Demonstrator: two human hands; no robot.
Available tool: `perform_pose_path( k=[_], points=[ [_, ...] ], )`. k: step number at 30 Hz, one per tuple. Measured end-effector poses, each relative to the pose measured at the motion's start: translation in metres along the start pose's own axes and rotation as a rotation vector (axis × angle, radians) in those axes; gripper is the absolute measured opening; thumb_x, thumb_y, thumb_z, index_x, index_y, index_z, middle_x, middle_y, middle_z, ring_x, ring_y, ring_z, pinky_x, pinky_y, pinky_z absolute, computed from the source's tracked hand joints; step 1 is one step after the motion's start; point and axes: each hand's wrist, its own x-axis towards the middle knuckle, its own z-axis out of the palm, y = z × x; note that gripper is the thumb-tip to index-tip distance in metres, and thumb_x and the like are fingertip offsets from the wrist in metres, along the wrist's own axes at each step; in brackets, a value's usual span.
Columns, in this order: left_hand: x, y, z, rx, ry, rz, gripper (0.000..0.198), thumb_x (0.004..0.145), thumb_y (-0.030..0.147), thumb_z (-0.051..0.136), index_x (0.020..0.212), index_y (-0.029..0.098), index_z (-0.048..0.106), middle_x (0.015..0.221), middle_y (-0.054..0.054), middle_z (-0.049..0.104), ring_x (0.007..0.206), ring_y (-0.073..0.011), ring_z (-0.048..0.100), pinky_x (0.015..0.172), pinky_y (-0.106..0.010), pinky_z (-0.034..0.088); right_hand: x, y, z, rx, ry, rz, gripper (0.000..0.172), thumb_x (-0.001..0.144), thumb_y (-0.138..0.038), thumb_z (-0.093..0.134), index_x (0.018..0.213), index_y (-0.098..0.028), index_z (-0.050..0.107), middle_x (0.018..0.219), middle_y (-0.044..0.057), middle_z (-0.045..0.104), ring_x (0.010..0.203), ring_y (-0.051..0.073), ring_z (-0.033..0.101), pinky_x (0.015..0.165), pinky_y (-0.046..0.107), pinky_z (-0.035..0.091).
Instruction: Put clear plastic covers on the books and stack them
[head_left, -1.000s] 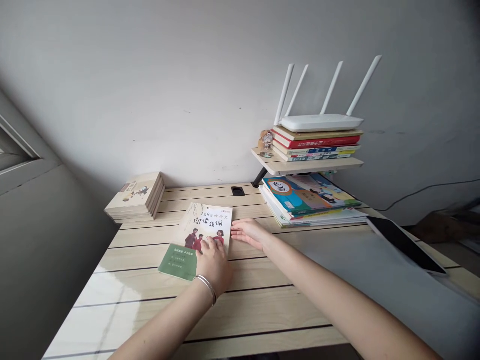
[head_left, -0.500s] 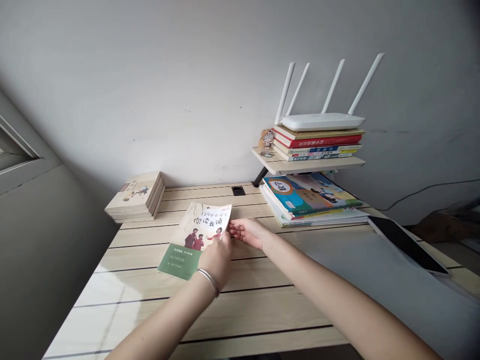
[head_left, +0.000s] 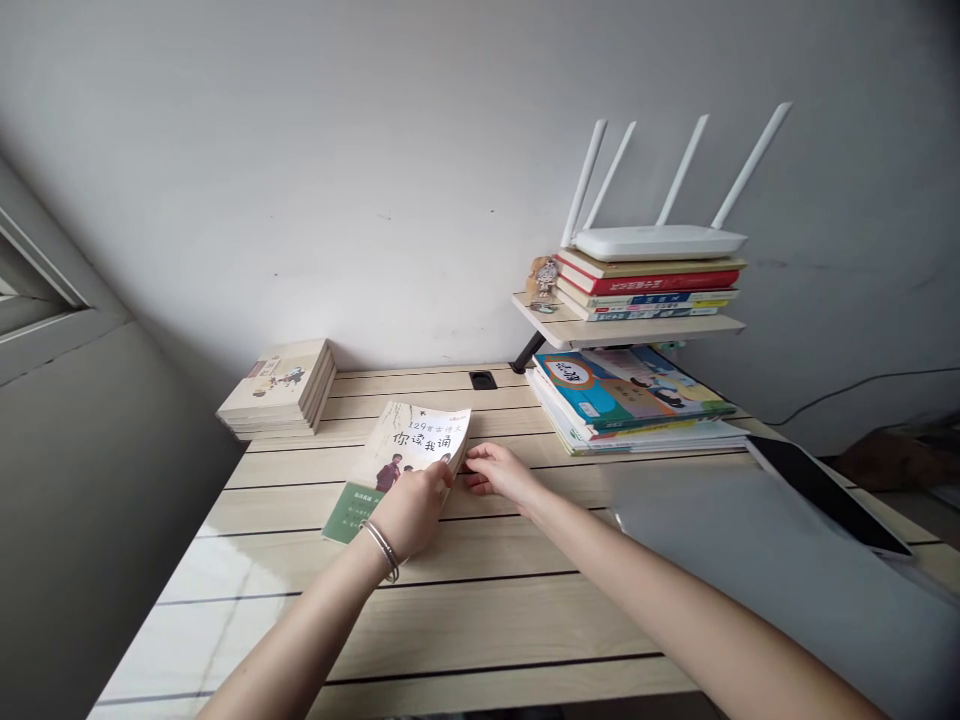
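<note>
A softcover book (head_left: 382,445) with a white and green cover lies in the middle of the table, its right edge slightly raised. Closed on that edge is my left hand (head_left: 411,510), thumb on the cover, and it hides part of the lower half. Silver bangles circle the left wrist. Just right of the book, my right hand (head_left: 501,475) has its fingers loosely curved and apart, tips close to the page edge; whether they touch it I cannot tell.
A stack of beige books (head_left: 277,385) stands at the back left. A raised shelf (head_left: 577,328) at the back right carries books and a white router (head_left: 660,242). Beneath it lie colourful textbooks (head_left: 622,385). A black tablet (head_left: 825,495) and a translucent sheet (head_left: 720,540) lie on the right.
My left hand has slid left and down a little and now covers more of the cover. The book's right edge has lifted and curls. My right hand sits slightly farther from it.
</note>
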Motion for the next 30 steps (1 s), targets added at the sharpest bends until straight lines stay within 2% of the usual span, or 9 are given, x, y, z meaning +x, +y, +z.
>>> perform_pose_path(
  k=[7,12,17,21,25,27,29,30],
  points=[
    [0.000,-0.004,0.004,-0.058,0.019,-0.015,0.030,0.077,0.003,0.039,0.087,0.017,0.063,0.058,-0.002,0.058,0.064,-0.0170,0.057,0.069,-0.029,0.042,0.001,0.003,-0.004,-0.049,0.006,-0.025,0.016,0.068,-0.008,0.064,0.076,-0.016,0.053,0.062,-0.001,0.061,0.055,0.011,0.060,0.050,0.022,0.051],
    [0.001,-0.009,0.010,-0.090,0.037,0.008,0.031,0.076,0.003,0.040,0.080,0.016,0.068,0.079,-0.008,0.069,0.074,-0.0183,0.061,0.078,-0.032,0.043,0.004,0.009,-0.005,-0.084,0.017,-0.031,0.020,0.061,0.000,0.063,0.073,-0.015,0.058,0.062,-0.002,0.060,0.050,0.009,0.057,0.045,0.019,0.048],
    [0.000,-0.002,0.014,0.016,-0.004,0.008,0.036,0.074,-0.001,0.041,0.094,0.012,0.068,0.093,-0.013,0.069,0.087,-0.0199,0.063,0.083,-0.031,0.045,0.006,0.002,-0.004,-0.075,0.014,0.095,0.011,0.069,-0.002,0.055,0.072,-0.012,0.059,0.052,-0.003,0.054,0.042,0.007,0.050,0.042,0.021,0.048],
    [-0.003,0.003,0.020,0.121,-0.018,0.036,0.035,0.071,-0.004,0.043,0.093,0.011,0.066,0.093,-0.012,0.067,0.089,-0.0193,0.062,0.083,-0.030,0.047,0.002,-0.009,-0.004,-0.044,-0.020,0.231,0.007,0.071,-0.005,0.053,0.068,-0.011,0.056,0.056,0.000,0.057,0.040,0.007,0.050,0.041,0.024,0.049],
    [-0.007,0.000,0.028,0.102,0.082,0.079,0.032,0.073,-0.001,0.043,0.092,0.012,0.064,0.090,-0.011,0.067,0.086,-0.0184,0.063,0.080,-0.030,0.049,-0.004,-0.015,-0.001,-0.015,-0.039,0.262,0.007,0.071,-0.005,0.053,0.068,-0.012,0.054,0.053,-0.004,0.052,0.037,0.005,0.046,0.039,0.020,0.046],
    [-0.009,-0.001,0.031,0.061,0.141,0.104,0.023,0.076,0.005,0.045,0.089,0.013,0.063,0.088,-0.011,0.067,0.087,-0.0194,0.063,0.080,-0.031,0.049,-0.008,-0.017,0.001,-0.001,-0.062,0.242,0.010,0.071,-0.003,0.052,0.071,-0.013,0.056,0.053,-0.004,0.052,0.039,0.005,0.048,0.042,0.018,0.046],
    [-0.011,-0.002,0.034,0.017,0.145,0.097,0.016,0.074,0.014,0.053,0.087,0.013,0.062,0.089,-0.012,0.066,0.088,-0.0213,0.062,0.080,-0.032,0.050,-0.011,-0.020,0.003,-0.002,-0.094,0.212,0.014,0.071,-0.002,0.050,0.073,-0.013,0.058,0.060,-0.002,0.057,0.043,0.005,0.051,0.044,0.018,0.046],
    [-0.011,-0.003,0.036,-0.002,0.130,0.086,0.019,0.070,0.015,0.056,0.089,0.012,0.061,0.091,-0.013,0.065,0.089,-0.0219,0.062,0.080,-0.031,0.050,-0.013,-0.020,0.003,-0.012,-0.109,0.197,0.016,0.071,-0.001,0.049,0.075,-0.012,0.059,0.064,0.000,0.060,0.044,0.005,0.052,0.044,0.018,0.046]
  ],
)
